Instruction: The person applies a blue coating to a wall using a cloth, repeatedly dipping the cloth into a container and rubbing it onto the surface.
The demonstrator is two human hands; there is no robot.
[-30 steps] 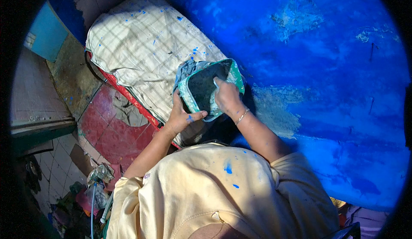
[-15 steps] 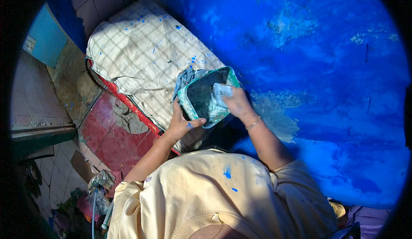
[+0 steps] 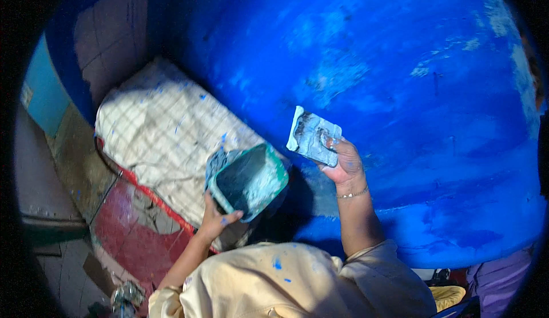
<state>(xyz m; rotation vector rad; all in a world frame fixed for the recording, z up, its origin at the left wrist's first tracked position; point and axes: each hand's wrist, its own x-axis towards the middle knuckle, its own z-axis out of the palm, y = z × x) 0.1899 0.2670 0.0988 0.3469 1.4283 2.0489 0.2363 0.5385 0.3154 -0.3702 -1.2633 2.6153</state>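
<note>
My left hand (image 3: 219,220) is closed on the near left rim of a green square tub (image 3: 217,188), thumb over the edge. White paste (image 3: 260,186) coats the tub's inner right side. In front of the blue wall (image 3: 394,141), my right hand (image 3: 346,161) grips a flat, pale blue-grey scraper (image 3: 311,135), thumb on its face. A strip of whitish paste (image 3: 295,126) lies along the scraper's far left edge, apart from the wall. A crumpled grey-blue cloth (image 3: 215,162) rests against the tub's left side.
A bed-like surface under a pale checked cloth (image 3: 166,118), spotted with blue paint, runs along the wall. Its red edge (image 3: 154,195) borders a red tiled floor (image 3: 128,221). Rough pale patches (image 3: 337,81) mark the wall. Purple fabric (image 3: 497,284) hangs at the lower right.
My right hand has come out of the tub with the scraper and moved right, up to the wall. My left hand and the tub sit lower and farther left in view.
</note>
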